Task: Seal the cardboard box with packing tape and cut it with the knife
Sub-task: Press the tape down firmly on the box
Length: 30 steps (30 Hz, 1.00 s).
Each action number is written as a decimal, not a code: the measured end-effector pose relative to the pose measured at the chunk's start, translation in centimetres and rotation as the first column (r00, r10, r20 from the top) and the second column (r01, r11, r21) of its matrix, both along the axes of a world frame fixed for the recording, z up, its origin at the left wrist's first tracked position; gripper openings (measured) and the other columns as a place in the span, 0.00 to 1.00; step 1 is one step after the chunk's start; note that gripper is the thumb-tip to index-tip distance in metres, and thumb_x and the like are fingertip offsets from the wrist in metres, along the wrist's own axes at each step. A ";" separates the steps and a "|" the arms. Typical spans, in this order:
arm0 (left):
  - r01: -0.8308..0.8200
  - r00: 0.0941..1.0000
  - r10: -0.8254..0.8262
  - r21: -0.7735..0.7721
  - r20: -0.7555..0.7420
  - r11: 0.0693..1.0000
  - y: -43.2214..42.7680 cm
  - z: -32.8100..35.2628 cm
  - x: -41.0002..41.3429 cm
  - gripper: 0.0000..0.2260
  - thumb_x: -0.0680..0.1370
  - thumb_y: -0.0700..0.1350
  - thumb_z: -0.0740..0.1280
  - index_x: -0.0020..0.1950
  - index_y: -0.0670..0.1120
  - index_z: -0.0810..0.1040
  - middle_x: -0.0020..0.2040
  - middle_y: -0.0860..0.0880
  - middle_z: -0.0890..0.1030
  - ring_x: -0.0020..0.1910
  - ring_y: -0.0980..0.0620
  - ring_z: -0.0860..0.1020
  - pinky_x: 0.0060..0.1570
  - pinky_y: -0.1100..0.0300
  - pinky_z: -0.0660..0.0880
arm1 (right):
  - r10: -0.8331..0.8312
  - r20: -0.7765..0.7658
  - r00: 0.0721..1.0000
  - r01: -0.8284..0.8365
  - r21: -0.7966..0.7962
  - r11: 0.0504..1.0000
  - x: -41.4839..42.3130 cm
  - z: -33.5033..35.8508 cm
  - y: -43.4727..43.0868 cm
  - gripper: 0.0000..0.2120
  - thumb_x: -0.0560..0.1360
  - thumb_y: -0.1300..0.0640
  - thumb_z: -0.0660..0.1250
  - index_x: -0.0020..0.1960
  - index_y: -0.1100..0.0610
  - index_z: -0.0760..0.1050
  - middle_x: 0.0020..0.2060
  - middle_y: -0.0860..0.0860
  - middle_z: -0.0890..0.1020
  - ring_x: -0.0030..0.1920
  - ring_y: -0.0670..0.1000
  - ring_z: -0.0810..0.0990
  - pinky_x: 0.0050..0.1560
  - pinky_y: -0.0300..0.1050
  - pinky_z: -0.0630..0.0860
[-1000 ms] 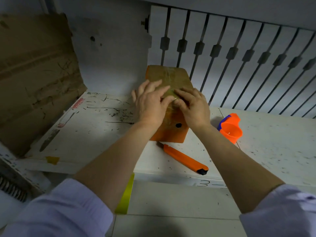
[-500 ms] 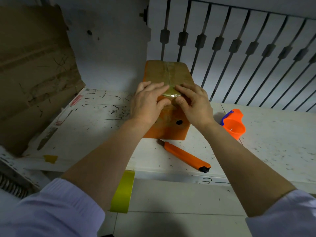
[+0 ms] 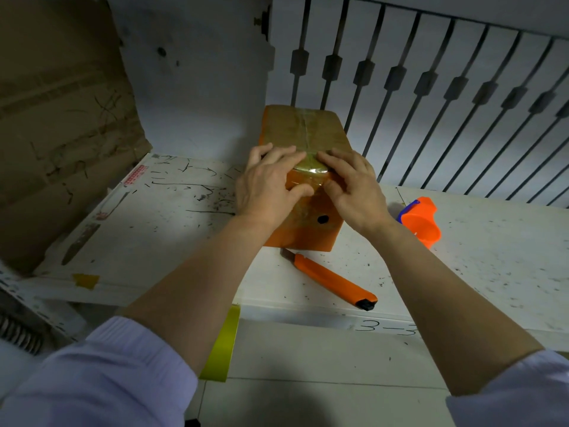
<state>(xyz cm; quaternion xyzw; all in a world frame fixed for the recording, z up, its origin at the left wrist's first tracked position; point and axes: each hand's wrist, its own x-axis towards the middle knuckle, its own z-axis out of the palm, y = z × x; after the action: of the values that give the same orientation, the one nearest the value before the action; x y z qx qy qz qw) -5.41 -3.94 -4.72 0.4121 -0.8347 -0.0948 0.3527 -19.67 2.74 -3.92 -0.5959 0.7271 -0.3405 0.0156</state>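
Box point(image 3: 303, 131), cardboard, orange-sided, centre of frame, standing on the white table point(image 3: 492, 257) against the railing; clear tape point(image 3: 308, 177) runs along its top seam and folds over the near edge.

Left hand point(image 3: 268, 186): fingers spread flat, gripping nothing, palm on the box's near left corner, thumb pressing the tape end down the front face.

Right hand point(image 3: 354, 189): fingers likewise flat and extended, holding nothing, pressing on the right of the strip. Both placed, by judgement, to smooth the tape so it bonds across the edge.

Knife point(image 3: 332, 278): orange, lying on the table just below the box, untouched, within easy reach.

Tape dispenser point(image 3: 420, 221): orange and blue, right of the box, set aside.

Cardboard sheet point(image 3: 61, 118): upper left, leaning upright.

Yellow strip point(image 3: 220, 343): hanging from the table's lower edge.
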 end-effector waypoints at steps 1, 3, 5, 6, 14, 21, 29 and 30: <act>0.000 1.000 0.000 -0.004 -0.004 1.000 -0.1 -0.1 0.0 0.26 0.70 0.57 0.69 0.68 0.55 0.71 0.69 0.56 0.72 0.70 0.49 0.63 0.60 0.52 0.70 | -0.005 0.012 1.000 0.005 -0.008 1.000 0.0 -0.1 -0.1 0.20 0.77 0.51 0.59 0.70 0.45 0.66 0.71 0.48 0.66 0.74 0.53 0.57 0.70 0.56 0.60; 0.008 1.000 -0.008 -0.003 -0.002 1.000 -0.1 -0.3 0.0 0.26 0.71 0.55 0.69 0.68 0.55 0.70 0.70 0.56 0.71 0.71 0.49 0.62 0.60 0.52 0.69 | -0.027 -0.005 1.000 0.027 -0.030 0.999 0.3 -0.2 -0.2 0.21 0.76 0.46 0.60 0.69 0.45 0.67 0.70 0.48 0.67 0.73 0.53 0.58 0.67 0.56 0.63; 0.022 1.000 -0.022 -0.005 0.011 1.000 -0.1 -0.4 0.2 0.26 0.72 0.54 0.69 0.69 0.55 0.68 0.71 0.56 0.70 0.72 0.49 0.61 0.61 0.51 0.69 | -0.061 -0.047 0.997 0.060 -0.039 0.997 0.7 -0.4 -0.3 0.25 0.73 0.44 0.64 0.69 0.44 0.66 0.70 0.48 0.68 0.73 0.53 0.58 0.64 0.56 0.66; 0.030 0.999 -0.030 -0.002 0.021 1.000 -0.1 -0.4 0.3 0.27 0.72 0.53 0.69 0.70 0.55 0.67 0.71 0.56 0.69 0.72 0.49 0.60 0.62 0.51 0.69 | -0.078 -0.060 0.995 0.075 -0.040 0.996 0.8 -0.5 -0.3 0.26 0.72 0.45 0.66 0.69 0.44 0.66 0.70 0.47 0.67 0.72 0.53 0.58 0.64 0.56 0.67; 0.062 0.991 -0.066 0.040 0.117 0.997 0.1 -0.1 0.9 0.33 0.72 0.43 0.70 0.73 0.57 0.60 0.74 0.58 0.62 0.75 0.51 0.54 0.67 0.50 0.64 | -0.031 -0.177 0.984 0.043 0.066 0.997 0.1 -0.6 0.1 0.39 0.67 0.52 0.74 0.72 0.44 0.59 0.72 0.48 0.62 0.74 0.55 0.53 0.63 0.60 0.69; 0.088 0.992 -0.092 0.046 0.088 0.995 0.0 0.1 1.3 0.30 0.72 0.46 0.66 0.73 0.57 0.61 0.74 0.59 0.64 0.74 0.52 0.55 0.66 0.53 0.64 | -0.176 -0.160 0.971 0.166 -0.074 0.983 1.4 -1.5 -1.1 0.37 0.64 0.39 0.72 0.69 0.45 0.63 0.69 0.51 0.67 0.73 0.57 0.57 0.59 0.59 0.73; -0.008 0.988 0.015 -0.046 0.155 0.999 -0.2 -0.7 0.4 0.38 0.65 0.59 0.73 0.72 0.57 0.61 0.73 0.56 0.64 0.72 0.49 0.57 0.61 0.49 0.71 | -0.058 -0.289 0.956 0.079 0.064 0.995 0.1 -1.1 -0.2 0.46 0.62 0.50 0.77 0.73 0.44 0.55 0.72 0.50 0.61 0.74 0.57 0.53 0.59 0.59 0.73; -0.015 0.985 0.024 -0.054 0.173 0.998 -0.2 -0.7 0.4 0.39 0.65 0.59 0.73 0.72 0.56 0.60 0.73 0.55 0.64 0.72 0.48 0.57 0.61 0.49 0.71 | -0.049 -0.274 0.961 0.071 0.071 0.995 0.0 -1.0 -0.1 0.46 0.62 0.48 0.77 0.73 0.44 0.55 0.72 0.50 0.60 0.74 0.56 0.52 0.60 0.59 0.72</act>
<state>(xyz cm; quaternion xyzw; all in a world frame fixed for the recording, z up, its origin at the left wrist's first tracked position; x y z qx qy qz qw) -5.04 -4.17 -5.47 0.4176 -0.8604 -0.0332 0.2901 -19.65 2.60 -4.96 -0.6134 0.7533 -0.2265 -0.0708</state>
